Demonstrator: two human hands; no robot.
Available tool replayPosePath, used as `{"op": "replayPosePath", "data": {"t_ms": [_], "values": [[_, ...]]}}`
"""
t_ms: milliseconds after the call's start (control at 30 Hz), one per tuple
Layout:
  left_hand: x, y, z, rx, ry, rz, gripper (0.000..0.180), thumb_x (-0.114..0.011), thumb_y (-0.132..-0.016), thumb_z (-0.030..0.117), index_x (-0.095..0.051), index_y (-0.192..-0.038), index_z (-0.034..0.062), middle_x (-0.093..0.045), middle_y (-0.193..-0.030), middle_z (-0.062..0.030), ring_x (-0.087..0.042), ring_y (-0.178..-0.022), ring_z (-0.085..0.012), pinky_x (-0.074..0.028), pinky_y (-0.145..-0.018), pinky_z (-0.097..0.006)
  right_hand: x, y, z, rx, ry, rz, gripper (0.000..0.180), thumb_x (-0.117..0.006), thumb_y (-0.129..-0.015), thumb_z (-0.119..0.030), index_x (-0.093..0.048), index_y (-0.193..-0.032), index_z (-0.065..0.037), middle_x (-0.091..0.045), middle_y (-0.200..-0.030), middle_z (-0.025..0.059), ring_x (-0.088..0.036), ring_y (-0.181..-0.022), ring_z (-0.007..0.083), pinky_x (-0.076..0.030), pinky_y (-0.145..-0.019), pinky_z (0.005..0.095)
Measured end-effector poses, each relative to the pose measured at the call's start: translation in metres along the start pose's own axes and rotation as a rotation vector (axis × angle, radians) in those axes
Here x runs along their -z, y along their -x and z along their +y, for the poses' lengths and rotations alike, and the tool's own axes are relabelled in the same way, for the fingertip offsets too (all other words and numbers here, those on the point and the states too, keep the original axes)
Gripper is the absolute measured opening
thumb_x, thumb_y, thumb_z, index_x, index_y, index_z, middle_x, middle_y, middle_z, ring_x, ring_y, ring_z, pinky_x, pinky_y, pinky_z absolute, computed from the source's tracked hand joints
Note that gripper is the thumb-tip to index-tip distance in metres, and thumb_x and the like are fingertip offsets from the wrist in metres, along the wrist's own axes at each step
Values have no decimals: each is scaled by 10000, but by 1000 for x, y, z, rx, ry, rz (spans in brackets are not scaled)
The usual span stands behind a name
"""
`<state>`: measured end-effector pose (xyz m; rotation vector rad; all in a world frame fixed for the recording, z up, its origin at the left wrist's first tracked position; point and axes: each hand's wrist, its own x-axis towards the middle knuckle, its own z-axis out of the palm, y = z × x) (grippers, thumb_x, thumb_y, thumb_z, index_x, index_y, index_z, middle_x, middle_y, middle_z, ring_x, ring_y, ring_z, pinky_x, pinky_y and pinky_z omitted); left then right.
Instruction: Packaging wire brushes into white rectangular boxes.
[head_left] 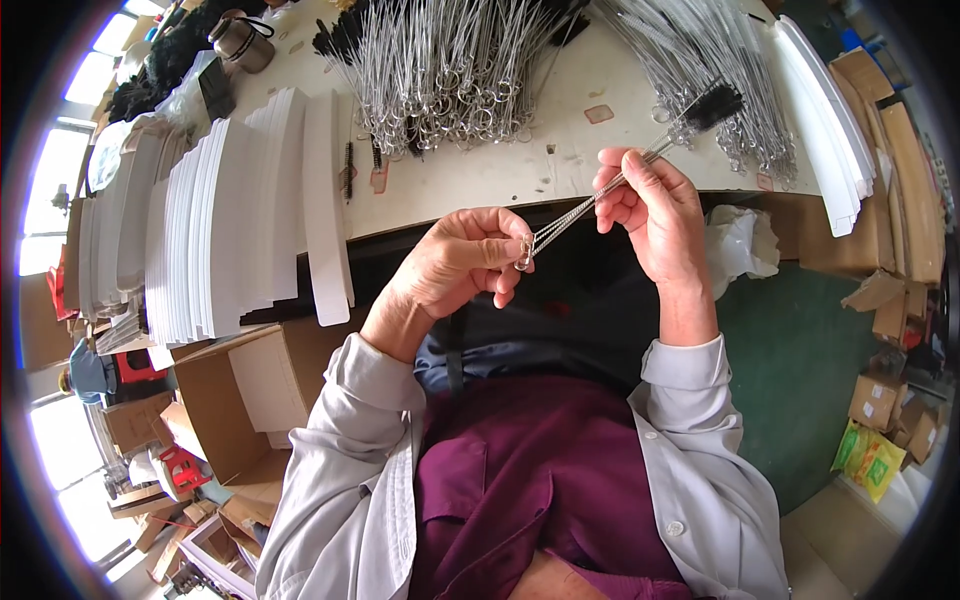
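Note:
A few thin wire-handled brushes (567,218) slant up to the right between my hands, over the table's near edge. Their ring ends are pinched between the thumb and fingers of my left hand (450,262). Farther along the twisted wires, my right hand (662,215) grips them between thumb and fingertips. Black bristles (712,107) show at the far end, beyond my right hand. Exactly how many brushes are in the bunch I cannot tell. Ahead on the table lies a big pile of similar wire brushes (440,85), rings toward me; a second pile (715,65) lies to its right.
Long white cartons (215,230) stand in a row on the table's (570,165) left side, with more white cartons (825,130) at the right edge. A metal flask (243,43) sits back left. An opened cardboard box (235,400) is below left; crumpled white plastic (740,243) is at right.

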<state>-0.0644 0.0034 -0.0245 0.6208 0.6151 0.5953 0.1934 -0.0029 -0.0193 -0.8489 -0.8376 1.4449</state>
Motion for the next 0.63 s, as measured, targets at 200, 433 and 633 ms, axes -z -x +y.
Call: {"op": "replayPosePath", "data": {"t_ms": [200, 433, 633], "values": [[2, -3, -1, -134, -40, 129, 42, -694, -953, 41, -673, -959, 4, -684, -810, -111, -630, -564, -153, -535, -486, -298, -3, 3, -1, 7, 72, 63, 295, -619, -1063, -254, -686, -1085, 33, -724, -950, 155, -728, -700, 200, -594, -563, 311], [-15, -9, -8, -367, -201, 542, 52, -664, -954, 26, -659, -915, -8, -654, -790, -96, -618, -592, -159, -532, -515, -312, -20, 13, 2, 111, 221, 143, 289, -622, -1062, -252, -699, -1079, 26, -728, -937, 156, -718, -696, 198, -575, -553, 290], [-7, -14, -17, -299, 98, 397, 78, -702, -953, 47, -665, -897, 8, -662, -833, -101, -654, -661, -176, -573, -541, -335, -19, 11, 22, 120, 52, 112, 221, -689, -1023, -211, -718, -1071, 3, -703, -872, 108, -702, -667, 185, -596, -560, 306]]}}
